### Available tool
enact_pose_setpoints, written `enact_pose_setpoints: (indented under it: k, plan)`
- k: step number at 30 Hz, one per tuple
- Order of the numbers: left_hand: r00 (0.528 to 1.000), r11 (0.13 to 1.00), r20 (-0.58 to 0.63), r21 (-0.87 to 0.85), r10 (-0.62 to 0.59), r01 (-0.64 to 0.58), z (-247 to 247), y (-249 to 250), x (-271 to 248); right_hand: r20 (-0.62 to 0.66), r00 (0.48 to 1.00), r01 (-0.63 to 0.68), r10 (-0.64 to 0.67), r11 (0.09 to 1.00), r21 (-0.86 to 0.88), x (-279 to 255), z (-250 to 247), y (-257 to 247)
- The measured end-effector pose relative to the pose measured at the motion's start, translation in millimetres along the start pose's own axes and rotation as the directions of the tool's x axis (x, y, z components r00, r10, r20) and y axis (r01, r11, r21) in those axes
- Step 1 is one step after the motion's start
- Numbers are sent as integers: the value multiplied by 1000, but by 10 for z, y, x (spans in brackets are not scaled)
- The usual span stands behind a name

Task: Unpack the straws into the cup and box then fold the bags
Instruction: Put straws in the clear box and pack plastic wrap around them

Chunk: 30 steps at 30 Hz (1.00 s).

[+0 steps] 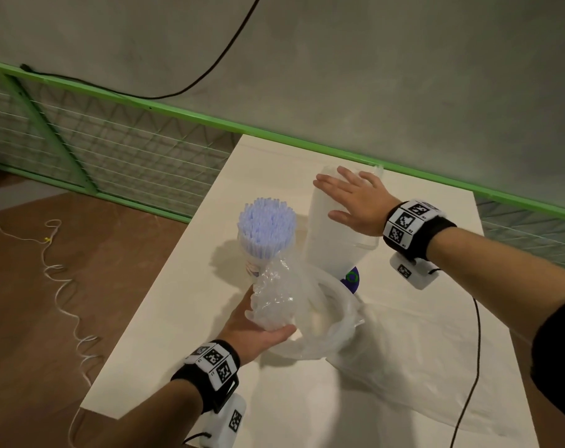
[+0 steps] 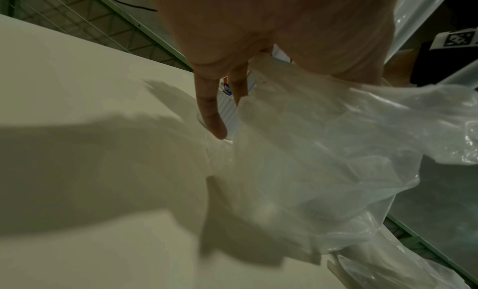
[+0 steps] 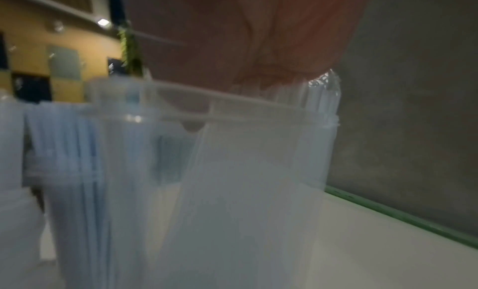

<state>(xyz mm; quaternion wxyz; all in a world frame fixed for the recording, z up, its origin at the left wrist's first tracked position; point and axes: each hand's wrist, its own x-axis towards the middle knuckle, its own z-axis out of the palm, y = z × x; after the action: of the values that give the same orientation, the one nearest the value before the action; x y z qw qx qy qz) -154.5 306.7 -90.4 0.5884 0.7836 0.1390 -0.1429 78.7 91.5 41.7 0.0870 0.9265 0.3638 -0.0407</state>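
A paper cup holds a dense bunch of pale blue straws near the table's left side. My left hand grips a crumpled clear bag just in front of the cup; the wrist view shows the bag hanging from the palm and straight fingers beside the cup. A clear plastic box stands behind and to the right with a bundle of white straws in it. My right hand lies flat, fingers straight, on top of that bundle. Up close the box is blurred.
A second clear bag lies spread over the white table at the right, its rolled mouth beside my left hand. A purple label shows at the white bundle's near end. A green rail borders the far edge.
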Motion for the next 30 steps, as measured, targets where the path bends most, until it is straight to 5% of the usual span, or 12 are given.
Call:
enact_pose_setpoints:
  k: [6, 8, 12, 15, 19, 22, 26, 30]
  plan:
    - [1000, 1000, -12, 15, 20, -20, 21, 75, -5, 30, 999, -9, 9, 1000, 13, -81, -159, -67]
    - [1000, 1000, -13, 17, 23, -22, 24, 82, -5, -166, 986, 16, 9, 989, 150, -200, -291, -189]
    - [1000, 999, -7, -41, 16, -16, 33, 55, 0, -569, 821, 242, 32, 884, 399, -687, -510, -580]
    - [1000, 992, -1, -124, 8, -8, 58, 20, 14, -475, 876, 344, -81, 796, 499, -1151, -338, -873]
    - [999, 991, 15, -130, 29, -27, 81, 58, 28, -228, 944, 315, -237, 853, 416, -1559, 232, -1278]
    - [999, 993, 30, -107, 44, -41, 111, 84, 41, -242, 943, 311, -229, 864, 396, -1533, 511, -1474]
    - [997, 996, 47, -67, 56, -53, 97, 51, 22, -429, 903, 276, -22, 795, 540, -1418, 440, -1405]
    - [998, 997, 46, -74, 36, -32, 61, 66, -13, -310, 924, 76, 225, 686, 724, -1271, 361, -1275]
